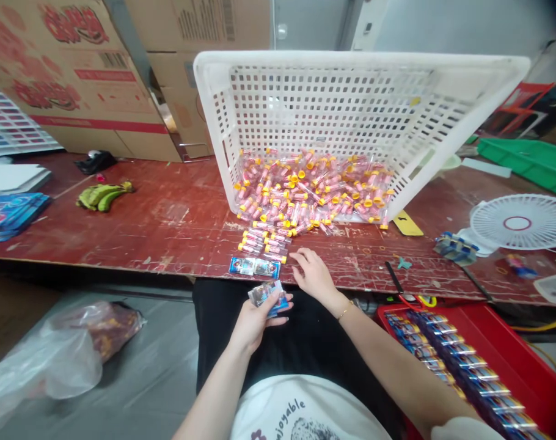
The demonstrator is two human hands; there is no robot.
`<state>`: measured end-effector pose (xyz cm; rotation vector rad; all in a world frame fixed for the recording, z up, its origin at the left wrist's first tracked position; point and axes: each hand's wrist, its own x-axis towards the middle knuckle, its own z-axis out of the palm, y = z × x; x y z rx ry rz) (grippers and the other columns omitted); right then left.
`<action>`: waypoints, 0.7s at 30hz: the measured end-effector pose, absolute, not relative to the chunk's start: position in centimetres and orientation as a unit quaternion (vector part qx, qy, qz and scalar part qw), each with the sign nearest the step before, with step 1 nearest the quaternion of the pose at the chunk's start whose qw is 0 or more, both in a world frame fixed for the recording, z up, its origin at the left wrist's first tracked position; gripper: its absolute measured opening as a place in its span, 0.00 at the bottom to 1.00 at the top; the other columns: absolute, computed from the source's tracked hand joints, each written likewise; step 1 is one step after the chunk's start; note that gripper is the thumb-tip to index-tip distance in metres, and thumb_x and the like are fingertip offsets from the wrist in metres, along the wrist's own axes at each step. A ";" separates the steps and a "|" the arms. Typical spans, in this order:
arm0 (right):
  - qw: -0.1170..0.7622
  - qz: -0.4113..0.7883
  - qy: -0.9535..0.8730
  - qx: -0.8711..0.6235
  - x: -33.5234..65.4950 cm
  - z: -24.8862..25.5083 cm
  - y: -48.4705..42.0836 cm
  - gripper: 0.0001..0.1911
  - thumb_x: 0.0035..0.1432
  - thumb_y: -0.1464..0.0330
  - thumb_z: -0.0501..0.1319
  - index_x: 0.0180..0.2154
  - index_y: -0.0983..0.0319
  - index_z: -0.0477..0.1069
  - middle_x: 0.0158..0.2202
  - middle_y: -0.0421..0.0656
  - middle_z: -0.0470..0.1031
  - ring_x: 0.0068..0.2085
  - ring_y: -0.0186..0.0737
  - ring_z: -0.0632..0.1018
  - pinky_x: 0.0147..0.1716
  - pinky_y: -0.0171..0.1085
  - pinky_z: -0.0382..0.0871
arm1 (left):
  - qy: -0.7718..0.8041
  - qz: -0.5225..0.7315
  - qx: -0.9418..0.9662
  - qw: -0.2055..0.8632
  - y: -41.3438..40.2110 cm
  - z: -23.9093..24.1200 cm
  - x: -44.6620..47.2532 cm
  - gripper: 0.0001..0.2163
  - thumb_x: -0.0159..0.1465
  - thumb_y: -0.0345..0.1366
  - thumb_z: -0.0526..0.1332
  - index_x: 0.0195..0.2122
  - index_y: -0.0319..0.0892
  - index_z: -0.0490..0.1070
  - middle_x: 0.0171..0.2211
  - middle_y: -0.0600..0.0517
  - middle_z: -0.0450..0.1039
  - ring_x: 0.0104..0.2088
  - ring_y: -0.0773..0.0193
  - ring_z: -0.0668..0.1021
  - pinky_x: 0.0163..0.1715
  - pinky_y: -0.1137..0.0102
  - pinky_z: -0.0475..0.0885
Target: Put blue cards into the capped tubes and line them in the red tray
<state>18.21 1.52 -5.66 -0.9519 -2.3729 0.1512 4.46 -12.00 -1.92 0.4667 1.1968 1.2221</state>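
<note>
My left hand (255, 318) is over my lap, its thumb and fingers closed on a few small blue printed packets (269, 294). Just beyond it, at the table's front edge, two similar blue packets (254, 267) lie side by side. Behind those, clear tubes with yellow caps and pink contents (264, 241) lie in two short columns. My right hand (312, 274) rests low over the table edge with its fingers stretched out. Its fingertips are close to the nearest tube (275, 258); I cannot tell whether they touch. Nothing shows in its grasp.
A white plastic basket (365, 61) lies tipped toward me, with many yellow-capped tubes (314, 183) spilling out. Bananas (104, 195) and cardboard boxes (117, 73) are at left. A white fan (520, 221) and a red bin (498, 330) holding rows of packets are at right.
</note>
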 end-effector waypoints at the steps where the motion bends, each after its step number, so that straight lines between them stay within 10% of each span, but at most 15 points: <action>1: 0.285 0.055 -0.889 -0.355 17.9 -5.5 1.6 0.17 0.60 0.73 0.54 0.51 0.62 0.67 0.48 0.52 0.67 0.47 0.51 0.68 0.45 0.48 0.67 | 0.522 0.530 0.212 0.634 -12.0 -1.8 4.6 0.19 0.56 0.44 0.67 0.43 0.35 0.75 0.44 0.36 0.78 0.42 0.52 0.80 0.30 0.68 0.78; 21: 0.342 0.125 -0.856 -0.367 16.5 -6.9 1.8 0.19 0.57 0.75 0.53 0.51 0.61 0.66 0.46 0.51 0.69 0.48 0.49 0.71 0.47 0.49 0.68 | 0.576 0.563 0.174 0.566 -11.1 -3.9 3.8 0.18 0.44 0.39 0.75 0.34 0.34 0.77 0.25 0.48 0.77 0.28 0.59 0.81 0.24 0.69 0.79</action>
